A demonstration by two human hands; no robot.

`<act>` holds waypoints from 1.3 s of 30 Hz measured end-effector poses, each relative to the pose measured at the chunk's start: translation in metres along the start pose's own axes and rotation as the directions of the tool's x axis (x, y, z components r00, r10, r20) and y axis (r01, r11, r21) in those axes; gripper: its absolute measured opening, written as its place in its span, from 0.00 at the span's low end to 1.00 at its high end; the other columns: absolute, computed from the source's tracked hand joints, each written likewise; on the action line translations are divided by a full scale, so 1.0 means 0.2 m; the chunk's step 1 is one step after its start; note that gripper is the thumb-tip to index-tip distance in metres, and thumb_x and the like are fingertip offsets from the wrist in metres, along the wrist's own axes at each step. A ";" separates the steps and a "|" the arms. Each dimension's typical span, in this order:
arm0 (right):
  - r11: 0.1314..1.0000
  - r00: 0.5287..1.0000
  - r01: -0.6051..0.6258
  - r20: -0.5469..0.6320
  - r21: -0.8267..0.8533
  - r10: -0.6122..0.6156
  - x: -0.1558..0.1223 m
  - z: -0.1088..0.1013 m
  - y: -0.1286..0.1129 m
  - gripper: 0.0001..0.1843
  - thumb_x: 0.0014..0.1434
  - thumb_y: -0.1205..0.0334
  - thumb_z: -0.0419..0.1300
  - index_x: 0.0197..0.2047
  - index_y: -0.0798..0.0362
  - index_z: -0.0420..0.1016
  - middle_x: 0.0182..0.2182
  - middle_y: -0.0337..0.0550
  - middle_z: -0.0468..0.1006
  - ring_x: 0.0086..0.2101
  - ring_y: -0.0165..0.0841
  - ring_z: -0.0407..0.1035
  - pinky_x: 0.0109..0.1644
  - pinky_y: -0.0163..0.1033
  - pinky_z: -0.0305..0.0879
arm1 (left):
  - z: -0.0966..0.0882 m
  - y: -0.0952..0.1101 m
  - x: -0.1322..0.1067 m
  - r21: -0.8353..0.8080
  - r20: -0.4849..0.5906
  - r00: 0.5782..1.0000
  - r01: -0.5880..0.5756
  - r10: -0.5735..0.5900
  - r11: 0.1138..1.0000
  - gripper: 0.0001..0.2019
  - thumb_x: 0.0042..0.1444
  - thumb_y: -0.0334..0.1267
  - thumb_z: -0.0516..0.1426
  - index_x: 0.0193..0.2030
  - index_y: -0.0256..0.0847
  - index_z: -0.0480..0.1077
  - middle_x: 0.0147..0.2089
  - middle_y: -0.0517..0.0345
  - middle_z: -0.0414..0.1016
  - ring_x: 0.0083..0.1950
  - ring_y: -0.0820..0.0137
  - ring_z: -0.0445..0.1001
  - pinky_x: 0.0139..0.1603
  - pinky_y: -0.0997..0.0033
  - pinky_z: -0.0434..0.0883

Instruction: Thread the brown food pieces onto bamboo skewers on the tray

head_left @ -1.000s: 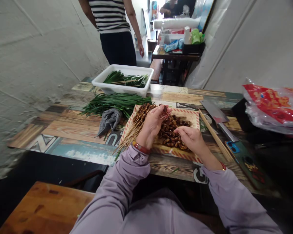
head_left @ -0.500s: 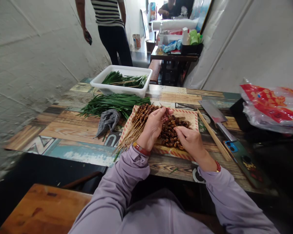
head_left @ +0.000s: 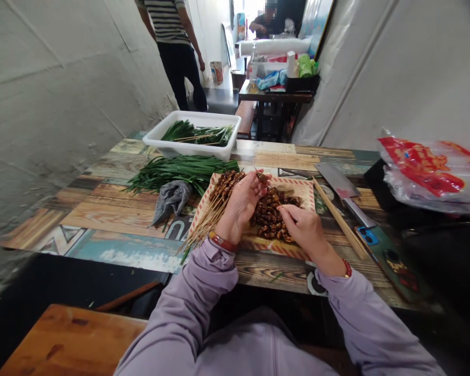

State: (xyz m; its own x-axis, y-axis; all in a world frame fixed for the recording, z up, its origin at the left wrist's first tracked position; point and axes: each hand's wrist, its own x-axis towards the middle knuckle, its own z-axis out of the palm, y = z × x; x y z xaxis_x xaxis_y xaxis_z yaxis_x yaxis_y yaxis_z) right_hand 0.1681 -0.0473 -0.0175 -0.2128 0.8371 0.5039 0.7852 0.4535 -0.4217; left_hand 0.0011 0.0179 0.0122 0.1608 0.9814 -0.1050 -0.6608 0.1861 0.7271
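My right hand [head_left: 305,227] is closed in a pinch on the end of a thin skewer [head_left: 279,206]. The skewer points toward my left hand [head_left: 241,206], whose fingers are curled around a glossy brown piece [head_left: 262,178] near the skewer's tip. Beneath both hands lies a heap of such brown pieces [head_left: 272,224], which look like insect pupae, on a sheet with a red-striped border [head_left: 306,190]. Left of the heap, loaded skewers [head_left: 223,187] lie side by side, bare ends toward me. My left palm hides part of them.
Green chives [head_left: 172,169] and a grey cloth [head_left: 172,198] lie to the left, behind them a white tub [head_left: 156,141] of greens. To the right are bare skewers [head_left: 339,219], a cleaver [head_left: 337,180], a phone [head_left: 391,261] and a plastic bag [head_left: 426,167]. A person [head_left: 172,31] stands beyond.
My left fingers have opened a little, and the brown piece shows more clearly at their tips. The right hand keeps its pinch. The person beyond has stepped farther off.
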 end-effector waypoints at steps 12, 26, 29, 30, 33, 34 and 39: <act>0.995 0.999 0.023 -0.026 -0.094 -0.026 -0.01 0.00 0.01 0.16 0.68 0.58 0.51 0.38 0.50 0.80 0.35 0.42 0.84 0.30 0.33 0.77 0.33 0.35 0.62 | -0.02 -0.01 0.00 0.065 0.034 0.997 -0.066 0.064 0.996 0.14 0.46 0.44 0.67 0.36 0.38 0.74 0.38 0.56 0.80 0.41 0.72 0.77 0.42 0.75 0.66; 0.974 0.987 0.106 -0.102 -0.199 -0.128 -0.01 0.02 0.01 0.14 0.67 0.62 0.53 0.39 0.53 0.80 0.37 0.43 0.84 0.30 0.31 0.78 0.33 0.35 0.63 | 0.01 -0.04 -0.01 0.035 -0.009 0.997 -0.080 0.080 0.996 0.14 0.45 0.44 0.68 0.34 0.37 0.74 0.35 0.57 0.79 0.39 0.74 0.76 0.41 0.76 0.66; 0.992 0.992 0.083 -0.086 -0.097 -0.091 -0.01 0.01 0.00 0.14 0.67 0.61 0.53 0.39 0.52 0.80 0.37 0.42 0.84 0.31 0.32 0.78 0.34 0.34 0.65 | 0.01 -0.04 -0.01 0.036 -0.016 0.997 -0.080 0.081 0.996 0.14 0.47 0.43 0.67 0.34 0.37 0.74 0.35 0.57 0.79 0.38 0.74 0.76 0.40 0.76 0.66; 0.996 0.994 0.073 -0.076 -0.053 -0.076 0.00 0.01 0.00 0.14 0.67 0.61 0.53 0.39 0.52 0.80 0.37 0.42 0.84 0.32 0.32 0.78 0.35 0.34 0.66 | 0.00 -0.04 -0.01 0.033 -0.016 0.997 -0.079 0.080 0.996 0.13 0.47 0.43 0.67 0.34 0.37 0.73 0.34 0.58 0.79 0.37 0.74 0.76 0.40 0.76 0.66; 0.998 0.999 0.035 -0.035 0.056 -0.033 0.00 0.00 0.00 0.14 0.67 0.60 0.52 0.40 0.52 0.80 0.38 0.42 0.84 0.34 0.33 0.79 0.39 0.35 0.69 | 0.00 -0.03 -0.01 0.021 -0.009 0.997 -0.075 0.075 0.997 0.12 0.47 0.41 0.67 0.34 0.37 0.74 0.34 0.58 0.79 0.37 0.75 0.76 0.40 0.76 0.66; 0.996 1.000 0.025 -0.021 0.080 -0.023 0.00 0.01 0.00 0.15 0.67 0.60 0.52 0.40 0.52 0.80 0.38 0.42 0.84 0.35 0.33 0.79 0.40 0.35 0.69 | 0.00 -0.03 -0.01 0.019 -0.007 0.997 -0.073 0.073 0.997 0.12 0.47 0.41 0.67 0.34 0.37 0.74 0.34 0.58 0.79 0.38 0.74 0.76 0.41 0.76 0.66; 0.992 1.000 0.010 0.005 0.123 -0.011 0.00 0.01 0.01 0.16 0.68 0.58 0.50 0.41 0.52 0.79 0.38 0.44 0.84 0.36 0.35 0.78 0.41 0.37 0.70 | -0.01 -0.03 0.00 0.021 0.020 0.996 -0.086 0.086 0.996 0.12 0.47 0.41 0.67 0.34 0.37 0.74 0.35 0.58 0.79 0.40 0.73 0.77 0.43 0.75 0.66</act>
State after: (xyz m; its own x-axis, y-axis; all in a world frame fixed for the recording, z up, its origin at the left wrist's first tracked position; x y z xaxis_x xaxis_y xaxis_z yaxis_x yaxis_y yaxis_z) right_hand 0.1681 -0.0465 -0.0196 -0.2245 0.8335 0.5048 0.7054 0.4964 -0.5059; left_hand 0.0043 0.0160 0.0060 0.1177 0.9926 -0.0288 -0.6564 0.0995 0.7478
